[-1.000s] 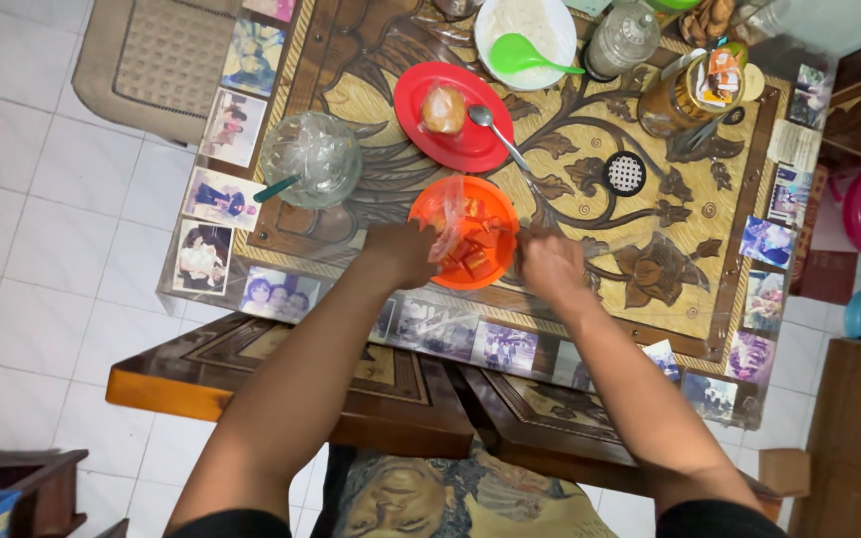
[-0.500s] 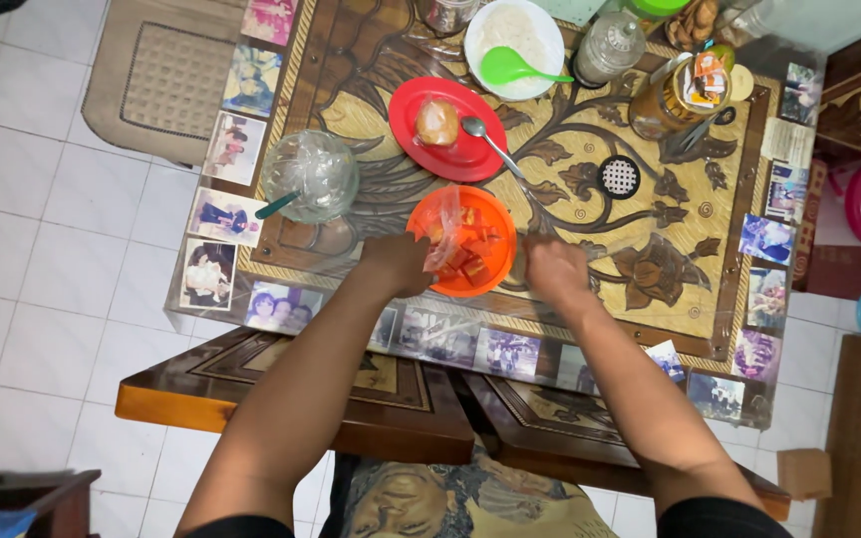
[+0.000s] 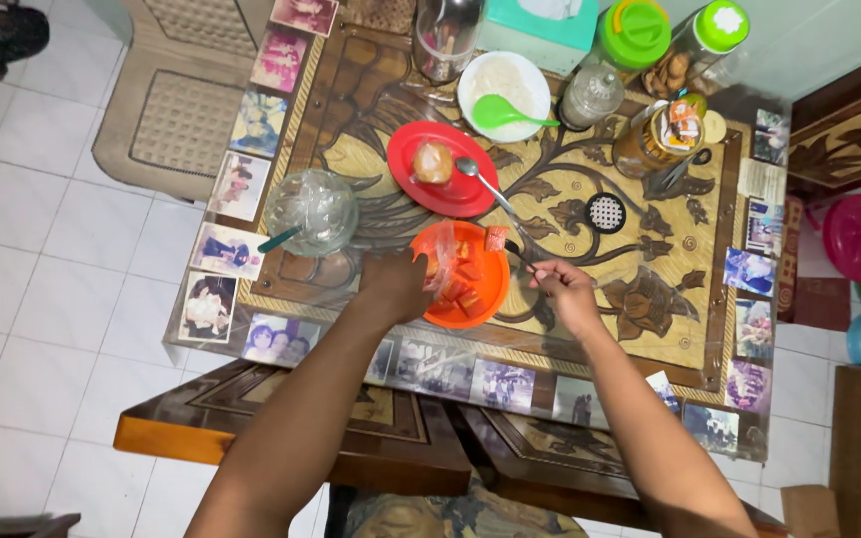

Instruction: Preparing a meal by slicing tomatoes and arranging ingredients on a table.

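Here: left hand (image 3: 394, 284) fingers grip orange bowl (image 3: 470, 299) of red cubes; right hand (image 3: 562, 292) pinches fork (image 3: 515, 249).

1. The orange bowl (image 3: 480, 299) sits upright near the front edge of the carved wooden surface (image 3: 640, 249), just below the red plate.
2. It's loaded with reddish-orange fruit chunks (image 3: 462, 282), piled loosely.
3. A clear plastic bag (image 3: 440, 261) is bunched up over the bowl's left rim.
4. One chunk (image 3: 496, 237) sits speared on a dark fork (image 3: 516, 252), up at the bowl's top right edge.
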